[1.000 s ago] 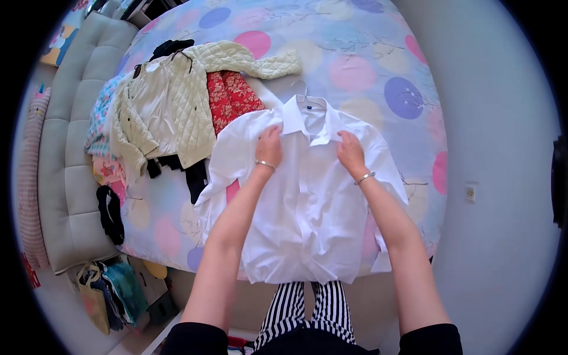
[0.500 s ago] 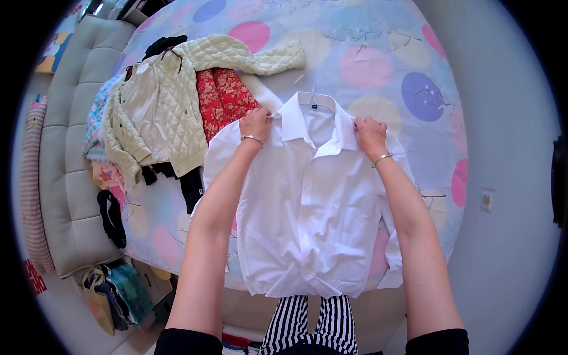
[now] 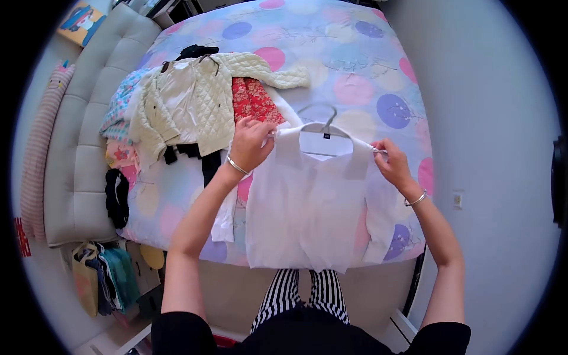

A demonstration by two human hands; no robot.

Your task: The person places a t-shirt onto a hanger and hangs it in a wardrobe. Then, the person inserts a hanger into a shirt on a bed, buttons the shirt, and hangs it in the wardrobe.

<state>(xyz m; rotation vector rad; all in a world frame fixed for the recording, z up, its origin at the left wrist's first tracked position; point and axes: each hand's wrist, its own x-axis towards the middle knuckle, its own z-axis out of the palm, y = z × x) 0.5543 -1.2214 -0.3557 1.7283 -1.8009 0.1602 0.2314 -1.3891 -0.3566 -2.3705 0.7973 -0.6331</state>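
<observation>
A white collared shirt hangs from my two hands above the near part of the bed, its hem toward my legs. My left hand pinches the shirt at the shoulder left of the collar. On the other shoulder, my right hand is closed on the fabric. A grey hanger sits inside the collar, with its hook sticking out beyond the neck opening. The sleeves hang down on both sides.
On the dotted bedsheet, a cream quilted jacket and a red floral garment lie at the left. A black item rests near the padded headboard. Bags stand at the lower left.
Both hands moved from the shirt's front to its shoulders and closed on them. The shirt's collar end has been raised off the bed, and the hanger has come up with it.
</observation>
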